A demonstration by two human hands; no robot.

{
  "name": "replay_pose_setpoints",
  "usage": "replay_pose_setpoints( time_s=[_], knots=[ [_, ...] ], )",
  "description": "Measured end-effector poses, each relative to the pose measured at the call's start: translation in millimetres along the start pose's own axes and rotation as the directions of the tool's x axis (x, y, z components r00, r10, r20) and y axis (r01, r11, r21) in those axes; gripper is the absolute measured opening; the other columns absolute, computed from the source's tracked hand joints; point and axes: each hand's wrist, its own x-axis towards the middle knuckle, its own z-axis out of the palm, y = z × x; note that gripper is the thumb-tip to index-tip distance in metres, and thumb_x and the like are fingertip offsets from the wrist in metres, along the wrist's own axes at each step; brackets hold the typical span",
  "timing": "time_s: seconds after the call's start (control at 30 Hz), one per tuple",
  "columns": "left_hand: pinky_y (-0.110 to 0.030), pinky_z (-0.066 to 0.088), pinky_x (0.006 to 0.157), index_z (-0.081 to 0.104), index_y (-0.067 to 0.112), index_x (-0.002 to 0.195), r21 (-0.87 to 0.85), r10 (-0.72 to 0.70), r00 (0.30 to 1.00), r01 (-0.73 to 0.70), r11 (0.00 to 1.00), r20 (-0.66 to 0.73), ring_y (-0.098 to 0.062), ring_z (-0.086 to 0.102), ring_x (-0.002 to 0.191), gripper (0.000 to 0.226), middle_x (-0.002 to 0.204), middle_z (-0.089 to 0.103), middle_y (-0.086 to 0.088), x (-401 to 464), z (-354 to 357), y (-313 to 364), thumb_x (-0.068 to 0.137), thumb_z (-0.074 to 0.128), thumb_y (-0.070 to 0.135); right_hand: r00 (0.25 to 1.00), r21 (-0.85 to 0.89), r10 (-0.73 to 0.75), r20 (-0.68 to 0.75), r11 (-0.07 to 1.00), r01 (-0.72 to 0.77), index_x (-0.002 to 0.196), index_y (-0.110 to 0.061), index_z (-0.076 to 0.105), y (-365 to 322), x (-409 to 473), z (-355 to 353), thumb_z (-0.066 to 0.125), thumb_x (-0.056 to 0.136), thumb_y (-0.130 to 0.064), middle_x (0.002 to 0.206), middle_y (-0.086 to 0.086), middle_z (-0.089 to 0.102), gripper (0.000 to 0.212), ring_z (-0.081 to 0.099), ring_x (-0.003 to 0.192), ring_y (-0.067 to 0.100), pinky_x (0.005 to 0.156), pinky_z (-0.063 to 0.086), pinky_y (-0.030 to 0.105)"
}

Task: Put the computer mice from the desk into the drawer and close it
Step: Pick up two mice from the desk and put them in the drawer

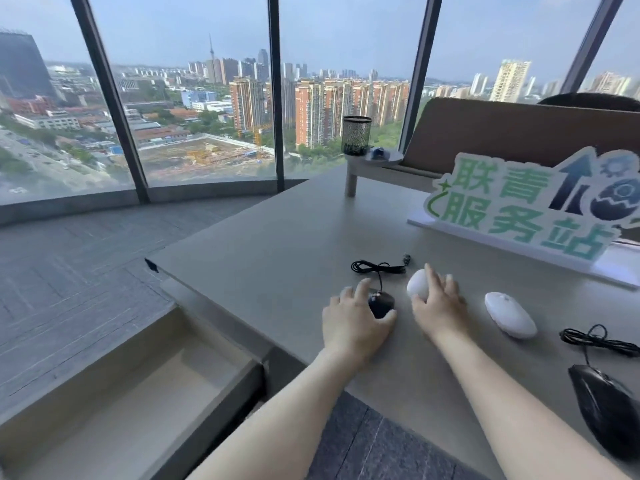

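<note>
Nearest me, the drawer (138, 393) stands open at lower left, below the desk (277, 244) edge. At far right a black wired mouse (604, 408) lies with its long axis running away from me, cable end pointing far. My left hand (353, 323) curls over a smaller black mouse (381, 303), cable leading away. My right hand (438, 299) grips a white mouse (418, 283), tilted on edge. Just right lies another white mouse (509, 315), axis diagonal.
</note>
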Motion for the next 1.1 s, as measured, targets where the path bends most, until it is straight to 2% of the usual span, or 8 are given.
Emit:
replay_pose_setpoints(
  time_s=[0.1, 0.17, 0.33, 0.47, 0.63, 0.83, 0.97, 1.1],
  knots=[
    [-0.039, 0.035, 0.096, 0.038, 0.031, 0.138, 0.158, 0.019, 0.998, -0.011, 0.987, -0.053, -0.031, 0.046, 0.120, 0.067, 0.128, 0.059, -0.004, 11, 16, 5, 0.076, 0.051, 0.051, 0.999, -0.111, -0.013, 0.037, 0.994, 0.017, 0.150, -0.039, 0.027, 4, 16, 5, 0.040, 0.094, -0.051, 0.164, 0.011, 0.010, 0.058, 0.033, 0.137, 0.041, 0.112, 0.028, 0.046],
    [-0.038, 0.034, 0.095, 0.044, 0.030, 0.134, 0.164, 0.027, 0.998, -0.019, 0.986, -0.048, -0.030, 0.045, 0.121, 0.061, 0.126, 0.058, -0.005, 15, 19, 3, 0.076, 0.053, 0.044, 1.000, -0.144, -0.021, 0.005, 0.989, 0.022, 0.143, -0.034, 0.039, 3, 21, 11, 0.044, 0.092, -0.052, 0.158, 0.014, 0.024, 0.054, 0.039, 0.131, 0.041, 0.109, 0.031, 0.045],
    [-0.034, 0.043, 0.091, 0.050, 0.033, 0.127, -0.102, -0.019, 0.994, 0.008, 0.995, -0.108, -0.024, 0.050, 0.113, 0.060, 0.115, 0.056, -0.001, 9, -11, -13, 0.068, 0.059, 0.040, 0.983, -0.198, -0.093, -0.160, 0.978, 0.060, 0.114, -0.014, 0.051, 1, 12, 13, 0.057, 0.087, -0.027, 0.121, 0.022, 0.052, 0.030, 0.051, 0.107, 0.044, 0.089, 0.043, 0.045],
    [-0.029, 0.046, 0.089, 0.053, 0.034, 0.123, -0.342, -0.027, 0.949, -0.086, 0.936, -0.313, -0.016, 0.054, 0.106, 0.056, 0.109, 0.055, 0.006, -2, -73, -29, 0.068, 0.065, 0.033, 0.962, 0.107, -0.172, -0.212, 0.974, 0.197, 0.110, -0.006, 0.049, -25, -9, 1, 0.053, 0.082, -0.016, 0.118, 0.025, 0.054, 0.030, 0.048, 0.102, 0.042, 0.088, 0.038, 0.043],
    [-0.029, 0.052, 0.077, 0.053, 0.034, 0.123, -0.371, -0.038, 0.847, -0.192, 0.909, -0.531, -0.015, 0.060, 0.094, 0.054, 0.113, 0.058, 0.003, -24, -168, -51, 0.071, 0.067, 0.030, 0.902, 0.445, -0.328, -0.282, 0.788, 0.426, 0.119, -0.021, 0.046, -107, -69, -16, 0.060, 0.082, -0.015, 0.121, 0.006, 0.057, 0.040, 0.044, 0.104, 0.025, 0.084, 0.038, 0.035],
    [-0.023, 0.047, 0.067, 0.055, 0.036, 0.119, -0.353, -0.122, 0.776, -0.137, 0.925, -0.619, -0.015, 0.063, 0.094, 0.052, 0.113, 0.064, 0.005, -62, -231, -114, 0.068, 0.064, 0.034, 0.871, 0.623, -0.463, -0.165, 0.636, 0.456, 0.115, -0.025, 0.049, -182, -134, 7, 0.062, 0.081, -0.015, 0.115, 0.000, 0.059, 0.038, 0.050, 0.106, 0.023, 0.080, 0.038, 0.032],
    [-0.028, 0.048, 0.076, 0.057, 0.034, 0.117, -0.336, -0.206, 0.756, -0.020, 0.942, -0.622, -0.018, 0.062, 0.096, 0.047, 0.111, 0.065, 0.002, -85, -230, -177, 0.071, 0.067, 0.028, 0.807, 0.614, -0.591, 0.012, 0.641, 0.461, 0.119, -0.027, 0.046, -214, -165, 57, 0.062, 0.082, -0.019, 0.119, 0.003, 0.058, 0.041, 0.053, 0.108, 0.024, 0.079, 0.043, 0.034],
    [-0.030, 0.047, 0.083, 0.058, 0.031, 0.116, -0.389, -0.349, 0.757, 0.137, 0.911, -0.552, -0.019, 0.061, 0.100, 0.046, 0.110, 0.066, 0.002, -99, -203, -241, 0.071, 0.067, 0.028, 0.752, 0.540, -0.605, 0.261, 0.737, 0.405, 0.130, -0.025, 0.043, -234, -188, 121, 0.061, 0.083, -0.022, 0.129, 0.008, 0.054, 0.050, 0.046, 0.117, 0.026, 0.093, 0.043, 0.037]
  ],
)
